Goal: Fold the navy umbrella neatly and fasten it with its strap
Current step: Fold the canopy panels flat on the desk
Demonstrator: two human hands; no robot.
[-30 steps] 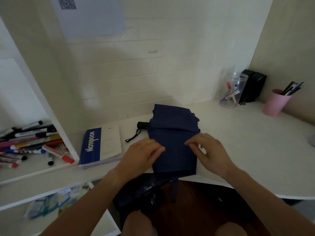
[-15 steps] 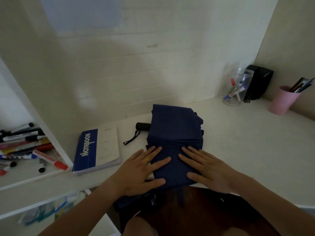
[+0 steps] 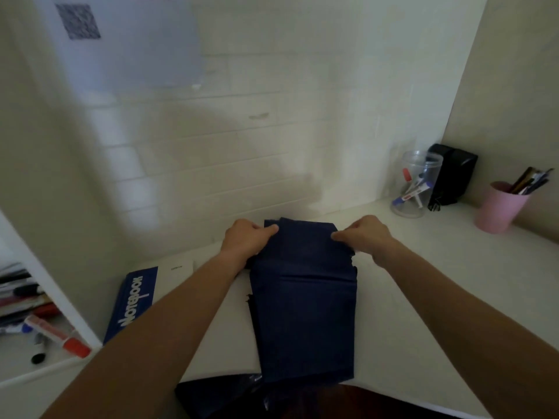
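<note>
Moved: both hands have gone from lying flat on the near half of the cloth to its far end, fingers now curled.
Left hand [image 3: 246, 238]: its fingers [image 3: 269, 229] pinch the far left corner of the navy umbrella [image 3: 305, 303].
Right hand [image 3: 364, 235]: its fingers [image 3: 338, 236] grip the far right corner, level with the left.
Umbrella: flattened into a long panel on the white desk [image 3: 438, 297], long axis running from the person toward the wall, near end hanging over the desk edge.
Relation that matters: the cloth lies between the two hands and stretches back toward the body, so I judge the next fold or roll starts at the far end.
Strap: cannot be seen.
Beside: a blue notebook [image 3: 136, 300] left of the umbrella.
</note>
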